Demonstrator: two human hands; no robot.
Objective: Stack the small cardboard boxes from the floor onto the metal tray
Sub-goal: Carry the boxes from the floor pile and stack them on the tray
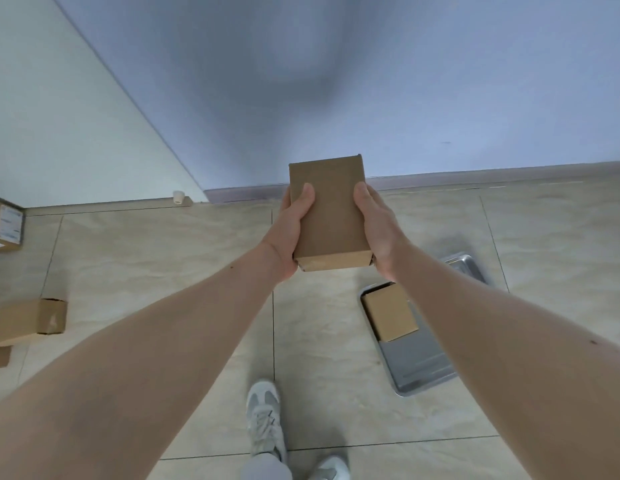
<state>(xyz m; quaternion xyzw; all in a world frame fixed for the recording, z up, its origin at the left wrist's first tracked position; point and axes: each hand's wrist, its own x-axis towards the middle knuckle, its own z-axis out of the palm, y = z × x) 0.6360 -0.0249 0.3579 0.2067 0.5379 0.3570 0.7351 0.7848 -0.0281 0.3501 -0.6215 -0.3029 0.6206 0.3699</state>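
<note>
While both hands, left hand (289, 233) and right hand (379, 230), clasp the cardboard box (329, 213) in a two-sided grip, the metal tray (419, 362) lies below-right, nearer the right.

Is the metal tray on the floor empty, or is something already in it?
Not empty. One small cardboard box already lies in the metal tray, toward its far end; the near part is bare metal. The right forearm hides part of the tray.

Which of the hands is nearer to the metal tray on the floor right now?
Right. The right hand grips the held box's right side, just up-left of the metal tray; the left hand grips the box's far side.
</note>
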